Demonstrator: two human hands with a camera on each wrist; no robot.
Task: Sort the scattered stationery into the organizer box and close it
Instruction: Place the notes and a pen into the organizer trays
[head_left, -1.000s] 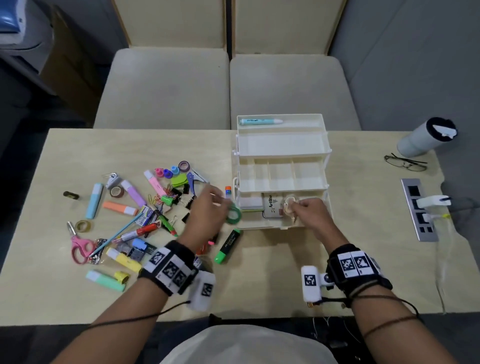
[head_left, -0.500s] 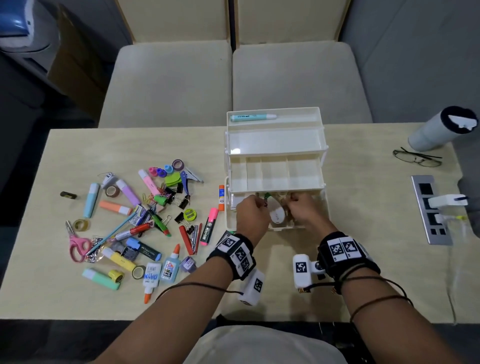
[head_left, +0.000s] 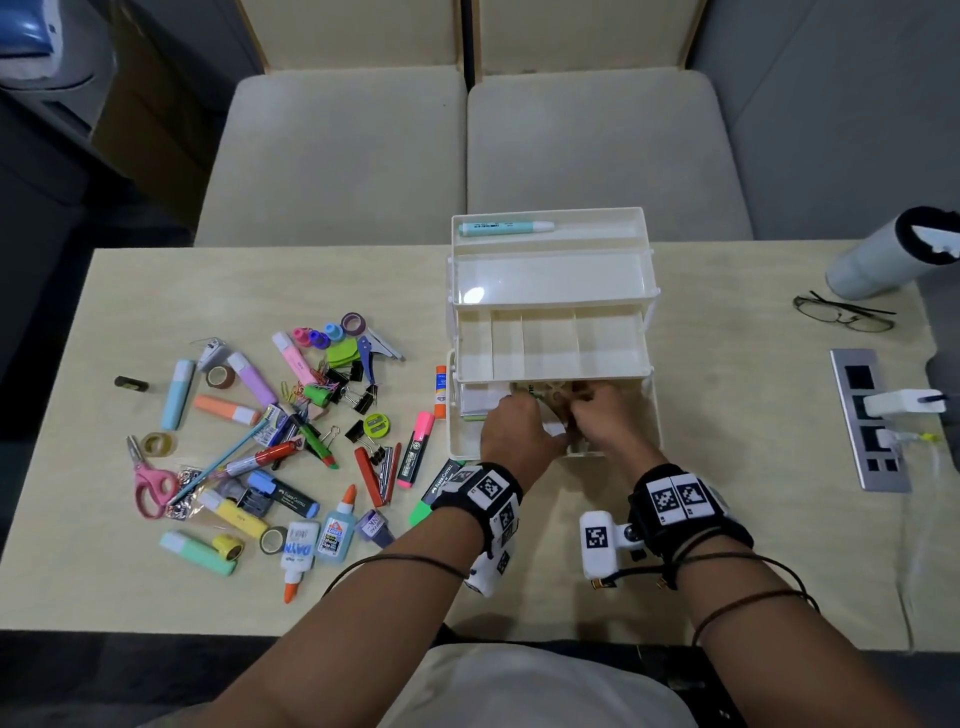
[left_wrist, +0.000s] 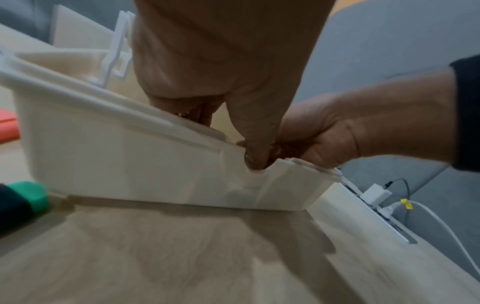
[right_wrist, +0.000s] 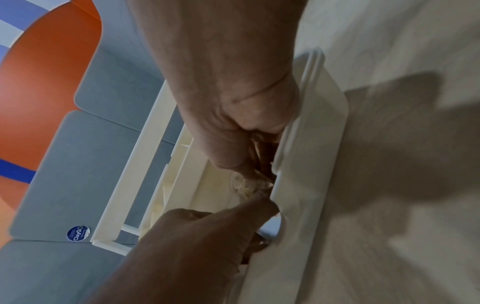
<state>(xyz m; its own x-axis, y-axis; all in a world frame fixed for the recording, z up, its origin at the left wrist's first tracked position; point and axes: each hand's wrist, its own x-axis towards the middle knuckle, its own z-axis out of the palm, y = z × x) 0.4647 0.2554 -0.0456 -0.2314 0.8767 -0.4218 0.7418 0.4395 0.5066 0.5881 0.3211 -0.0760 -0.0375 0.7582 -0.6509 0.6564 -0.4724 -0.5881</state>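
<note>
Both my hands are down in the bottom compartment of the open organizer box (head_left: 550, 280), which stands on the table (head_left: 727, 415). My left hand (head_left: 514, 434) and right hand (head_left: 605, 423) touch, fingers curled inside; I cannot tell what either holds. The loose stationery (head_left: 270, 436) lies scattered left of the box.

The organizer box (head_left: 550, 280) is smooth white plastic, and its top tray shines. The table (head_left: 737, 415) looks like pale wood, flat and matt. The chairs (head_left: 337, 156) have soft, dull cloth seats. The power strip (head_left: 862, 421) is grey brushed metal. The scissors (head_left: 150, 480) have pink plastic handles.
</note>
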